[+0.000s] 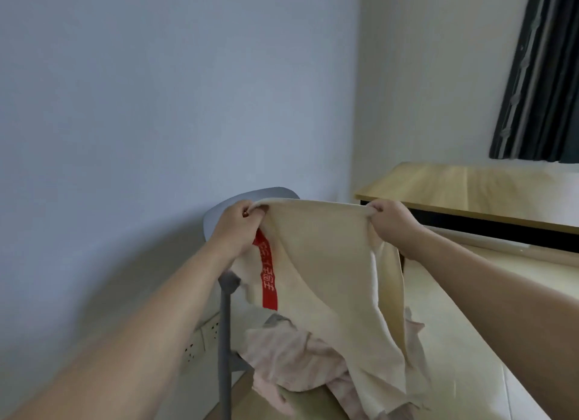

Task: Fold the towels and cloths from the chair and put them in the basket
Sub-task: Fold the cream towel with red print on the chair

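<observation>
Head view: cream towel stretched between left grip and right grip, both pinching its top corners.

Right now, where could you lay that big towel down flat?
The wooden desk top on the right, under the dark curtain, shows bare. The chair seat is crowded with pink cloths under the cream towel that both hands hold.

L hand & R hand grip top corners of cream towel w/ red stripe, hanging above pink cloths on grey chair.
</observation>
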### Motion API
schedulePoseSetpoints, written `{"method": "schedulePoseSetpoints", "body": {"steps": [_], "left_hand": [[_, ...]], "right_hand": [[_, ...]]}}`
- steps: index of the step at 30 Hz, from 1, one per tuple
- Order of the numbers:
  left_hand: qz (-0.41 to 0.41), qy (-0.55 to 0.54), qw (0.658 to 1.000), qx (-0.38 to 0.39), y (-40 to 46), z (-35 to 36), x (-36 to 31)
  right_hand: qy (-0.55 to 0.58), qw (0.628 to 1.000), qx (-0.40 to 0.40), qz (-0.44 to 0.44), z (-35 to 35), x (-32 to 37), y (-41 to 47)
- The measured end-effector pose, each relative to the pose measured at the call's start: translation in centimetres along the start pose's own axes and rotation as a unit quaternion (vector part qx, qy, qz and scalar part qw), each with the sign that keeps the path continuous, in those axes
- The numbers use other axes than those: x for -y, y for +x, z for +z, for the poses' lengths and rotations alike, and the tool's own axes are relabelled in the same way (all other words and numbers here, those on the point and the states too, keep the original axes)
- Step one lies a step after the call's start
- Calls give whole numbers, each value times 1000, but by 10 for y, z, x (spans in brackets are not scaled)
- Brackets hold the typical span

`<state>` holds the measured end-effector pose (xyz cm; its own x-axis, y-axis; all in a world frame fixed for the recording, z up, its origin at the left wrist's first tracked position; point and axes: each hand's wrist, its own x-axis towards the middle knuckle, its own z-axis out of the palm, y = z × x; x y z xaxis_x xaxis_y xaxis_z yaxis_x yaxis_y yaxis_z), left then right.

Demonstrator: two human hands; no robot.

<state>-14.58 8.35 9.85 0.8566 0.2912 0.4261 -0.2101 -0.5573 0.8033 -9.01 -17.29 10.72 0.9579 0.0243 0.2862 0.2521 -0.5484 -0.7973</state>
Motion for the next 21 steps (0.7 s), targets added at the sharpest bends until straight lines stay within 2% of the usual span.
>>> {"method": "schedulePoseSetpoints", "body": {"steps": [2, 3, 4, 6, 8, 10, 12, 14, 16, 18, 19, 21], "left_hand": [[29, -35, 999, 12, 0, -4, -20], [44, -34, 998, 27, 0, -4, -28], [57, -24, 997, 44, 1, -3, -34], [75, 4, 995, 68, 1, -1, -42], [79, -4, 994, 78, -1, 1, -45], [72, -22, 993, 95, -4, -1, -43], [67, 33, 988, 136, -10, -6, -35], [34, 129, 973, 187, -17, -8, -22], [-11, 182, 962, 202, -31, -3, -3], [-34, 178, 970, 160, -51, 9, 14], [-45, 146, 981, 117, -63, 18, 20], [-103, 1, 994, 23, -85, 35, 31]], "right_hand": [[169, 981, 83, 46, 3, 26, -2], [217, 965, 138, 53, 5, 35, -4], [216, 957, 188, 49, 9, 41, -6], [120, 952, 279, 26, 21, 43, -14], [-16, 949, 314, -5, 35, 40, -25], [-28, 966, 256, -4, 42, 31, -27], [74, 982, 172, 23, 38, 15, -27], [176, 977, 114, 35, 28, -1, -34], [304, 946, 66, 86, 23, -20, -51], [393, 906, 5, 154, 23, -38, -73], [388, 904, -20, 179, 25, -49, -83], [316, 925, -43, 207, 32, -70, -99]]}}
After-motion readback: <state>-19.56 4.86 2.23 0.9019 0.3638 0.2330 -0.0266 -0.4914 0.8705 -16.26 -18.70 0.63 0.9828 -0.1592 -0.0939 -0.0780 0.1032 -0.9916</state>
